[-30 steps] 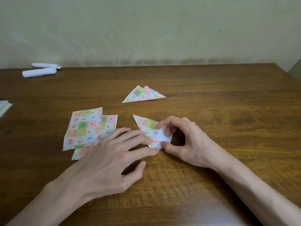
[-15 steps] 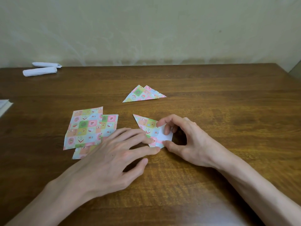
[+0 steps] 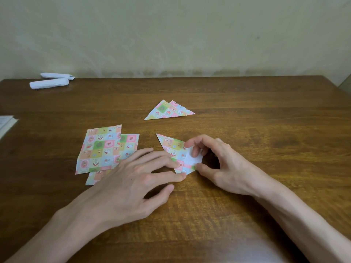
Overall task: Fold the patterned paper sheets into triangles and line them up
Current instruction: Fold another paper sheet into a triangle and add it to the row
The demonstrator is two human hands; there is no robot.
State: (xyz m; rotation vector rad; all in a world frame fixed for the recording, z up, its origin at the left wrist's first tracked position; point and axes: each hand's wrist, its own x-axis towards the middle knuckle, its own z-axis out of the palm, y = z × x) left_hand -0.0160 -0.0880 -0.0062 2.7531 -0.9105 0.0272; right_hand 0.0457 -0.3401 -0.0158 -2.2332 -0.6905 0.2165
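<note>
The half-folded patterned sheet (image 3: 173,149) lies mid-table (image 3: 256,114), nearer than two finished triangles (image 3: 167,111) and right of the flat sheets (image 3: 100,149). The left hand (image 3: 131,179) presses its left edge with straight fingers. The right hand (image 3: 224,168) pinches its white-backed right corner between thumb and curled forefinger. If the pressing fingers slip, the corners would likely misalign and the crease run crooked.

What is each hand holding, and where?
The right hand pinches the half-folded patterned sheet at its near right corner; the left hand presses flat on its left edge.
</note>
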